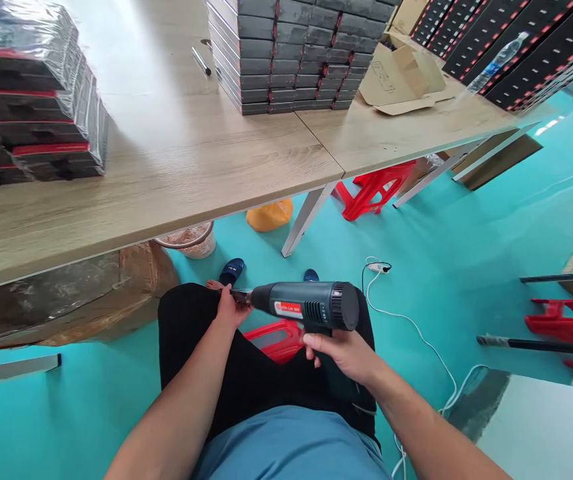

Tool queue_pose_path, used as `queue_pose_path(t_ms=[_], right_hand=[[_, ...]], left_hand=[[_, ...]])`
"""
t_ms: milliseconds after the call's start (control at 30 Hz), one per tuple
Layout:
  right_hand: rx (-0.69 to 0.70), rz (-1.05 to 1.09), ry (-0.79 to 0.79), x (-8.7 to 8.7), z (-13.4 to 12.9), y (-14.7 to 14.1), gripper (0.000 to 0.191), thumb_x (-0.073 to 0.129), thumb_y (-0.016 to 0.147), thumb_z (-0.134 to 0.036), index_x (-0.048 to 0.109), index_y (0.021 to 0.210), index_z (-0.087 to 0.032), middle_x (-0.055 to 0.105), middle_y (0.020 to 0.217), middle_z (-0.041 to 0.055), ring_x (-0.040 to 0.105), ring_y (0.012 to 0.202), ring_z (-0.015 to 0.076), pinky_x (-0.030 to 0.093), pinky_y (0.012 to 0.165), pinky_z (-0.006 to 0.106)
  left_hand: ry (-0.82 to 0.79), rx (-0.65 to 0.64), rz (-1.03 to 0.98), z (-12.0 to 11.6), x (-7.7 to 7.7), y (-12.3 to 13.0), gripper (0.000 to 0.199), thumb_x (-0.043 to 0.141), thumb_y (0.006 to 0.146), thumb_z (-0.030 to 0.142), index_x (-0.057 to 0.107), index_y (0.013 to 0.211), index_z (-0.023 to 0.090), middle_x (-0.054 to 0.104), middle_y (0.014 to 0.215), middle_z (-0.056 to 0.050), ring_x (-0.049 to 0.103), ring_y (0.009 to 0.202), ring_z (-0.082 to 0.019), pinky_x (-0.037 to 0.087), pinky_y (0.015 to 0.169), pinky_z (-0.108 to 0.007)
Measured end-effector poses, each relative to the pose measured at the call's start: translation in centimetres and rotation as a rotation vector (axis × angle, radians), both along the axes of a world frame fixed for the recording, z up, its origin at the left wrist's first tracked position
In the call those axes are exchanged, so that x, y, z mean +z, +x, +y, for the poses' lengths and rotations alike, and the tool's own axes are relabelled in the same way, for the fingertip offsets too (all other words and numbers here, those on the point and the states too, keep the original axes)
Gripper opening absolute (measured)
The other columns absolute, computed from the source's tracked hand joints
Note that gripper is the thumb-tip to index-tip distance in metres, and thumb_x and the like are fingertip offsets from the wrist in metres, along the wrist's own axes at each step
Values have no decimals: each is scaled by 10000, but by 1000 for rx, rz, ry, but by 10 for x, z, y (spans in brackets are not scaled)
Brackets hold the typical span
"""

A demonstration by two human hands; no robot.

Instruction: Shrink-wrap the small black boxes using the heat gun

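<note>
Turquoise floor [431,280] surrounds a heat gun [324,293] at lower centre, its red label [288,309] too small to read surely; right hand [341,353] grip closed around its handle, left hand [230,309] grip closed on a dark piece [239,297] at its nozzle.

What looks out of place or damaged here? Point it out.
The cardboard on the table looks bent and untidy, its flaps splayed. A plastic bottle sits aslant against the black boxes. The power strip lies loose on the floor, its white cord trailing. I see no spill.
</note>
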State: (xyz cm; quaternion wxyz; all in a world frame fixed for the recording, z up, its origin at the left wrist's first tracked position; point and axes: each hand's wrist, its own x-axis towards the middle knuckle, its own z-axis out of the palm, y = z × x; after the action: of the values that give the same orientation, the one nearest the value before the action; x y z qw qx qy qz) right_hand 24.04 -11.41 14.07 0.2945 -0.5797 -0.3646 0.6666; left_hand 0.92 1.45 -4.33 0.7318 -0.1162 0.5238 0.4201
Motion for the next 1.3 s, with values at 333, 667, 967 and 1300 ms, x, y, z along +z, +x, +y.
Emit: queue_pose_path(t_ms=[333, 667, 967, 1300], right_hand=[[-94, 114, -149, 8, -9, 30, 301, 787, 768, -393, 746, 922, -137, 724, 869, 78, 646, 668, 162, 538, 551, 264], [-67, 55, 12, 7, 19, 10, 261, 772, 788, -362, 740, 933, -148, 697, 749, 42, 632, 660, 167, 530, 562, 277], [-208, -32, -42, 11, 58, 31, 193, 749, 786, -335, 748, 829, -147, 729, 734, 71, 654, 607, 155, 552, 521, 237], [81, 20, -70, 21, 50, 24, 212, 758, 748, -312, 715, 865, -140, 714, 728, 53, 648, 587, 160, 522, 491, 260]], left_hand=[[74, -7, -78, -2, 5, -3, 274, 552, 765, 241, 645, 998, 131, 709, 846, -125, 715, 744, -292, 602, 695, -441], [584, -387, 332, -15, -10, 21, 334, 718, 572, 98, 710, 898, 172, 722, 803, -11, 649, 753, -187, 492, 724, -270], [328, -229, 173, -11, -13, 7, 202, 571, 537, 166, 577, 738, 182, 620, 599, 8, 594, 526, -178, 491, 570, -289], [235, -143, 35, -9, 8, 9, 201, 539, 546, 139, 599, 736, 164, 654, 606, -39, 624, 510, -205, 539, 553, -326]])
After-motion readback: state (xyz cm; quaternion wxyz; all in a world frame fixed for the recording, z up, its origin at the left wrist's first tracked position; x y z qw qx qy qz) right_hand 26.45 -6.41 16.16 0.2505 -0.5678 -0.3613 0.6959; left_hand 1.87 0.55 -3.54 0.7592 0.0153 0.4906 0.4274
